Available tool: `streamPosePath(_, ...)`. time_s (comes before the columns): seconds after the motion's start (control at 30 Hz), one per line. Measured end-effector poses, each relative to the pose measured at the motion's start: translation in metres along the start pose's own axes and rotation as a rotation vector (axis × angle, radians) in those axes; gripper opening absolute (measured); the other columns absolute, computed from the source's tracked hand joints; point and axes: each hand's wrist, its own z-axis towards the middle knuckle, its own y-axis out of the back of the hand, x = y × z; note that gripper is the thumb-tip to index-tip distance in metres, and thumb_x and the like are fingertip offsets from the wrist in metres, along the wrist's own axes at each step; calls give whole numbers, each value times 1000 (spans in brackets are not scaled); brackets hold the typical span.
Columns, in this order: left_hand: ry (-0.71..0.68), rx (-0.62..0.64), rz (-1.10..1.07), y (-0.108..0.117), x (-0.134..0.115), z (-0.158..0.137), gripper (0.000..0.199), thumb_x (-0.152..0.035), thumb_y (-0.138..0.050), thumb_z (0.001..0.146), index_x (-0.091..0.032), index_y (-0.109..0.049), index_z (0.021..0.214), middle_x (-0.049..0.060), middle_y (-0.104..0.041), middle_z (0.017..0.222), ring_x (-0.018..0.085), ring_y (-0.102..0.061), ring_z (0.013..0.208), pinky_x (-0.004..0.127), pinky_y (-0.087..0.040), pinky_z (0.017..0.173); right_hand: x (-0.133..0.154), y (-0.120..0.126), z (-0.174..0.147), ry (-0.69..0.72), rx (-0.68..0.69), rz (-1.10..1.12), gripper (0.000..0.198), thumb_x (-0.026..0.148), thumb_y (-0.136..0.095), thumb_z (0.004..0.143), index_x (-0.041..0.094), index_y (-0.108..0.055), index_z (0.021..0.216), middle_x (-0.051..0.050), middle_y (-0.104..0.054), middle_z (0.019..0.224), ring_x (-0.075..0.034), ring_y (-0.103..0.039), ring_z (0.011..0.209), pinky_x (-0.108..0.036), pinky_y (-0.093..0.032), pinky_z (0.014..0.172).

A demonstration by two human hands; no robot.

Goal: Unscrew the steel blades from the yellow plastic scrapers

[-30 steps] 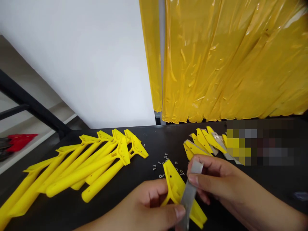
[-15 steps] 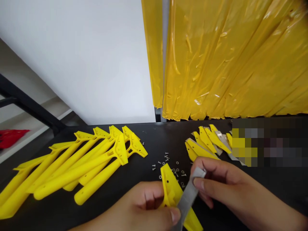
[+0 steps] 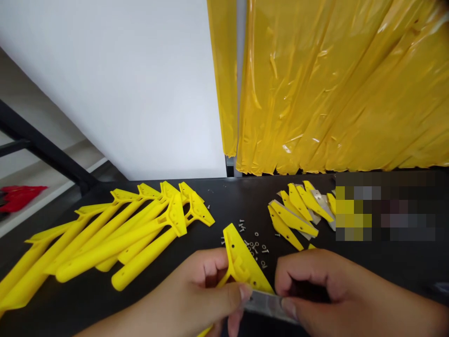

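My left hand (image 3: 199, 288) is closed around a yellow plastic scraper handle (image 3: 242, 257), whose flared head with small holes points up and away from me. A flat grey metal blade (image 3: 266, 303) lies against the lower end of that head. My left thumb touches the blade's left end. My right hand (image 3: 326, 281) pinches its right end between thumb and bent fingers. Just beyond the head lie small screws (image 3: 241, 225) and little rings or nuts (image 3: 264, 249), partly hidden behind it. The lower part of the handle is mostly covered by my left hand.
Several more yellow handles (image 3: 147, 262) lie in overlapping rows at left on the black table (image 3: 228, 201). Right of centre sit yellow flat plates (image 3: 293, 220) and grey blades. Behind stand a white panel (image 3: 140, 93) and a yellow-wrapped one (image 3: 333, 93). The far right is pixelated.
The blade has turned from a steep slant across the handle's head to nearly level at its lower end. My right hand has moved down and slightly right with it.
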Motion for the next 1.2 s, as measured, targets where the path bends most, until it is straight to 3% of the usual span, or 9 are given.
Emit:
streamPosePath(0.07,-7,-27,-40,1,1,0,43,-62,-66,94,-19,-66,86,-3,-64,53,9,-50,32,14,-33,31,-3,2,0,10,-4,13,19,34,-66,89,22,-61,76,2,-56,73,-15,-49,72,-25,-36,63)
streamPosePath(0.17,-30,-50,-66,2,1,0,70,-74,-41,101,-17,-66,69,0,-55,41,10,-45,29,17,-30,29,-5,7,3,26,-51,143,25,43,-68,92,21,-64,81,3,-52,72,-14,-45,69,-25,-35,62)
streamPosePath(0.23,-7,-65,-89,1,-1,0,74,-74,-35,101,-16,-70,73,1,-54,40,10,-42,28,17,-30,29,-5,11,5,55,-80,288,33,53,-68,94,21,-66,86,2,-53,73,-13,-45,67,-26,-38,62)
streamPosePath(0.33,28,-89,-133,-5,-7,0,56,-66,-46,102,-18,-70,88,0,-60,49,9,-41,33,16,-31,33,-7,11,9,90,-97,430,38,59,-72,93,21,-67,91,1,-60,79,-14,-52,70,-27,-44,67)
streamPosePath(0.47,14,-41,-108,-14,-13,-5,43,-56,-55,102,-18,-69,86,-1,-61,55,9,-43,40,17,-30,36,-14,0,11,105,-70,480,33,53,-77,92,21,-66,93,0,-67,88,-15,-56,80,-26,-45,73)
streamPosePath(0.7,2,-14,-99,-14,-7,-10,44,-59,-56,101,-18,-70,93,-2,-61,59,10,-42,43,20,-29,39,-12,-4,11,72,-63,472,31,45,-80,88,21,-61,85,2,-62,81,-13,-50,75,-25,-39,69)
streamPosePath(0.83,-11,-17,-81,-15,-4,-10,48,-66,-61,97,-19,-69,90,-2,-62,65,9,-43,46,20,-29,40,-11,-3,11,64,-123,392,41,55,-82,84,21,-60,77,3,-56,71,-13,-47,68,-25,-39,63)
streamPosePath(1.03,16,-29,-46,-17,2,-12,50,-68,-62,95,-19,-71,101,3,-71,82,10,-48,56,20,-33,46,-5,-5,13,87,-174,296,47,66,-83,78,23,-69,86,3,-58,69,-15,-53,70,-27,-47,67)
streamPosePath(1.2,0,-64,-21,-23,0,-16,51,-70,-60,96,-20,-70,98,-1,-64,73,10,-45,56,19,-32,48,-4,-6,11,96,-161,266,48,68,-82,78,23,-69,88,3,-59,70,-16,-54,71,-26,-47,68)
